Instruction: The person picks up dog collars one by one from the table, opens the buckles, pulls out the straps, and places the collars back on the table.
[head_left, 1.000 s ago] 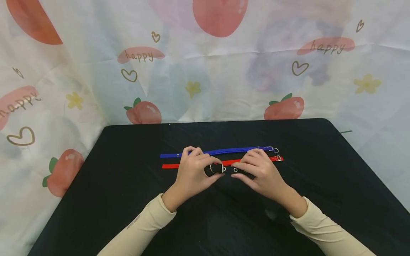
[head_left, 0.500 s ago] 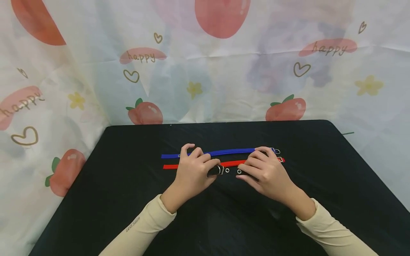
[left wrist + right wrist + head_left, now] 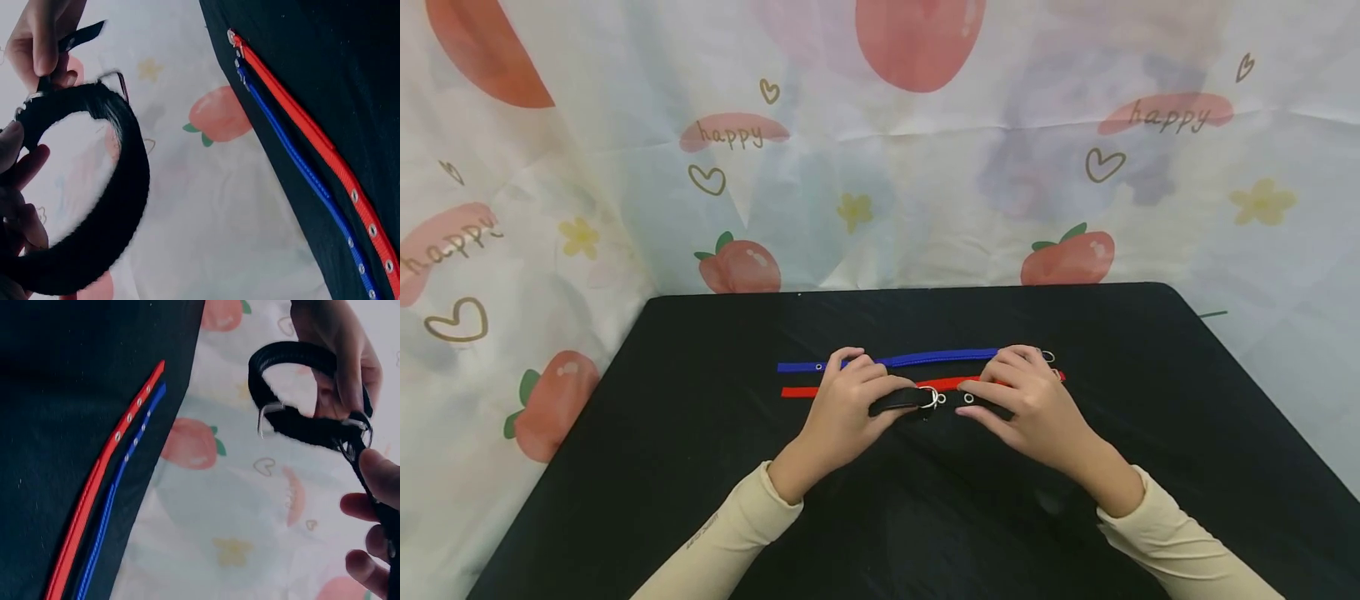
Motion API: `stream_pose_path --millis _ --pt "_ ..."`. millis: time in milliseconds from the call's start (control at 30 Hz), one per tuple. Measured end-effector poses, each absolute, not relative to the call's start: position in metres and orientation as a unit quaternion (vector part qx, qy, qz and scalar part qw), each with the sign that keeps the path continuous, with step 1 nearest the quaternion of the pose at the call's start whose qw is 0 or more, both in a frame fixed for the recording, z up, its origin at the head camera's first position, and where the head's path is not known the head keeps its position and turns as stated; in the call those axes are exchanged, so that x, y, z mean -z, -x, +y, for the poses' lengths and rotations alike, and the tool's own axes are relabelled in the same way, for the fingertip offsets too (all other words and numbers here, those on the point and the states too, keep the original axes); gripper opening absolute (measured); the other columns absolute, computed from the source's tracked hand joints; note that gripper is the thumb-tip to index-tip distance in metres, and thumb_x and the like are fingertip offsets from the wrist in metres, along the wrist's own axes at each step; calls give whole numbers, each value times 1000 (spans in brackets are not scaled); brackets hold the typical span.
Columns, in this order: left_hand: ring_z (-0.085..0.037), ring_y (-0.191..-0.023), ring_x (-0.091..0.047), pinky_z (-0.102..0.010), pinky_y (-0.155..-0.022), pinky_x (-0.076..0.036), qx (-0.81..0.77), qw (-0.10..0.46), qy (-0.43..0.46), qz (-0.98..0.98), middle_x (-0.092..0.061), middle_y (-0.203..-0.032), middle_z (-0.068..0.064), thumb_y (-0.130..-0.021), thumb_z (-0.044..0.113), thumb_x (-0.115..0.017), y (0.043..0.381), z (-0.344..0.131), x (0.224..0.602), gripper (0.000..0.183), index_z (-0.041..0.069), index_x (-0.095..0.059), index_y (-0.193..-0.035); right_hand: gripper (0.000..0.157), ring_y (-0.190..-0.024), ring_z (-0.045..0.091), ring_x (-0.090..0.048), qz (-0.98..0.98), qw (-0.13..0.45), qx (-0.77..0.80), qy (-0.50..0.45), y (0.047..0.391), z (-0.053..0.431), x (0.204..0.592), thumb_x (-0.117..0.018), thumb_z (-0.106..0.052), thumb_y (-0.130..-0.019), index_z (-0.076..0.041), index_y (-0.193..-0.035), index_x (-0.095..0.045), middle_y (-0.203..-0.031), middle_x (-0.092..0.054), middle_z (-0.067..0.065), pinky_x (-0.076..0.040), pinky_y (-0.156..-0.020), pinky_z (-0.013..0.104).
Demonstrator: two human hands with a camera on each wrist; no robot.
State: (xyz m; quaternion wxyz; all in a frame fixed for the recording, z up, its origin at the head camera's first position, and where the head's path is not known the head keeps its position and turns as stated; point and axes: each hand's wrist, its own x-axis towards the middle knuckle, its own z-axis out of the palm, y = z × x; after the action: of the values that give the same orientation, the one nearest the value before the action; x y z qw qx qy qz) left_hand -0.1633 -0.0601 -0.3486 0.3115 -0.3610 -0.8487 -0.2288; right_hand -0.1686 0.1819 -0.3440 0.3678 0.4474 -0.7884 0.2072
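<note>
A black collar [image 3: 891, 403] with metal eyelets and a ring is bent into a loop above the table. My left hand [image 3: 848, 410] pinches the loop beside the metal ring [image 3: 931, 397] in the head view. The right hand [image 3: 1036, 402] pinches the eyeleted strap on the other side, with a short stretch showing between both hands. In the left wrist view the fuzzy lining of the loop [image 3: 134, 169] faces the camera. A metal buckle frame [image 3: 270, 415] juts from the loop in the right wrist view. Parts of the collar are hidden behind the fingers.
Behind the hands, a blue collar [image 3: 936, 359] and a red collar [image 3: 943, 383] lie stretched out side by side on the black table [image 3: 715, 467]. A printed cloth [image 3: 925, 183] hangs along the table's back and left sides.
My right hand has shifted slightly right, so more eyeleted strap shows between the hands. The loop has turned in my left hand, bringing the ring into view. The blue and red collars stay put.
</note>
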Motion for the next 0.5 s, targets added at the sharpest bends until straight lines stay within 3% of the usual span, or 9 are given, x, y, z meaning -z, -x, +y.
stream_pose_path --millis 300,500 --pt "-11 -81 -57 -37 -95 -42 297 255 369 -843 -70 -91 3 -81 13 -73 161 -53 355 20 11 -68 -100 40 -75 17 -52 -755 382 -281 -454 167 169 346 -54 -38 -93 -4 -83 -72 -70 -54 -1 -38 -80 32" --pt "-12 -88 -57 -34 -94 -42 300 224 386 -843 -67 -101 1 -86 16 -67 158 -51 354 23 9 -63 -108 40 -76 19 -52 -762 379 -270 -450 165 166 343 -53 -39 -93 -6 -83 -73 -69 -57 0 -40 -81 37"
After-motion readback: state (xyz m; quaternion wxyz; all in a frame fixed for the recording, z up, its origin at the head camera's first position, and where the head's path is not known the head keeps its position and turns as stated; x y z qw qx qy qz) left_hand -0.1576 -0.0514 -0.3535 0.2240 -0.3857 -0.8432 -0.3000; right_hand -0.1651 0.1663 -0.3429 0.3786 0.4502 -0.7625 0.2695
